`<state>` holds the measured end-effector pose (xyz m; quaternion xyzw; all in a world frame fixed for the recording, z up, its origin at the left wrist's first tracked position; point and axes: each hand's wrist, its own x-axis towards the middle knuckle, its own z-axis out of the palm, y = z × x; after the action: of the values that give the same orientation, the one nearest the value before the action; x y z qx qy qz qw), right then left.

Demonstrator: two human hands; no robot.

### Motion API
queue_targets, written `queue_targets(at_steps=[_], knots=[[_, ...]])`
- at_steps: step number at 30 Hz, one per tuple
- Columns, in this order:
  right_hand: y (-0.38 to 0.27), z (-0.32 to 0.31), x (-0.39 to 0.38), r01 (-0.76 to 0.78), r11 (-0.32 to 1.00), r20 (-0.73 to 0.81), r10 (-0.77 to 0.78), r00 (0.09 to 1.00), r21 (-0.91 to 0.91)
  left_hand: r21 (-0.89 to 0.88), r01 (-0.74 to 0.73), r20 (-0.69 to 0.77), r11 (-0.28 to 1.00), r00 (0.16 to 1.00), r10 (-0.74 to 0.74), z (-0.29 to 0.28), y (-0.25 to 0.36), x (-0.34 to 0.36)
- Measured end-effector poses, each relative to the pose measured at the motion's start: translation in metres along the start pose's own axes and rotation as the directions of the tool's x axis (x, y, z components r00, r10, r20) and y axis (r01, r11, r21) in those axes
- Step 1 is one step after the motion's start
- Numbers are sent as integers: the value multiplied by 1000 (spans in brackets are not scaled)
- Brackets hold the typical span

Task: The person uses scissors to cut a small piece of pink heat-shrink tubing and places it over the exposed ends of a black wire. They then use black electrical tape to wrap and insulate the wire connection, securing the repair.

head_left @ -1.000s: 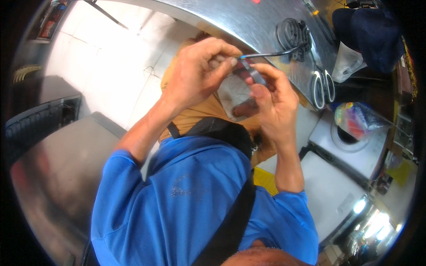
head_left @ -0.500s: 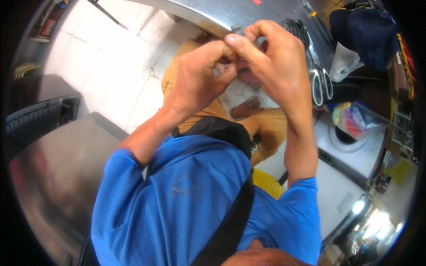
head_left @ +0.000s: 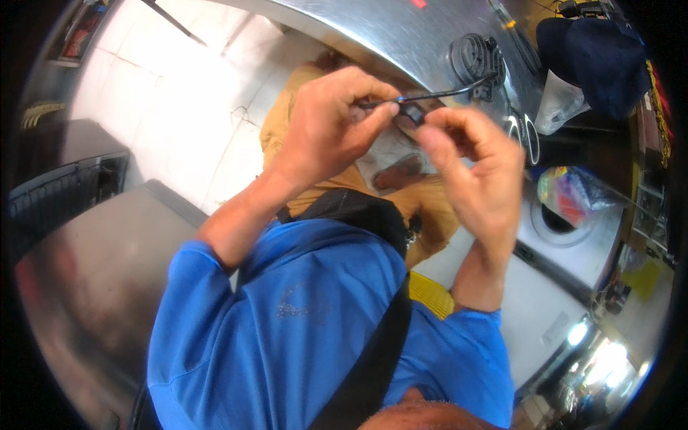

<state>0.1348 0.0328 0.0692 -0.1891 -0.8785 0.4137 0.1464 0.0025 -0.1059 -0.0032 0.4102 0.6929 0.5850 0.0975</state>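
Note:
Thumb and fingers of my left hand [head_left: 326, 125] pinch a thin black cable [head_left: 448, 92] above my lap. It runs right toward a black coiled cord [head_left: 473, 59] on the metal table. Close to the pinch hangs a small black roll [head_left: 411, 113] that looks like electrical tape. My right hand [head_left: 476, 161] is just right of this roll, thumb and index apart near its edge. No firm grip by that hand shows. The end of the cable inside my left fingers is hidden.
The steel table [head_left: 380, 25] lies ahead, with scissors [head_left: 530, 136] with white-rimmed handles, a dark cap [head_left: 593, 61] and a clear plastic bag [head_left: 560, 104] at its right. A white appliance with a round opening [head_left: 559, 215] stands right. A grey-brown padded surface [head_left: 107, 265] is at left.
My right hand has moved away from my left, down and to the right. The cable and black roll, mostly covered before, now show between the hands.

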Motion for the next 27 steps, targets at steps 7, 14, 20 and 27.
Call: queue_targets(at_steps=[7,14,20,27], knots=[[43,32,-6,61,998,-44,-59,997,32,-46,63,132,997,990,-57,-3,-1,8],[61,53,6,140,940,-27,-138,990,310,-239,259,209,936,955,-211,2,-5,11],[49,57,2,176,982,-147,-166,975,63,38,-57,84,998,995,53,6,-4,7],[46,60,-2,37,996,-134,-26,991,79,106,-95,-47,990,994,100,22,-5,2]])
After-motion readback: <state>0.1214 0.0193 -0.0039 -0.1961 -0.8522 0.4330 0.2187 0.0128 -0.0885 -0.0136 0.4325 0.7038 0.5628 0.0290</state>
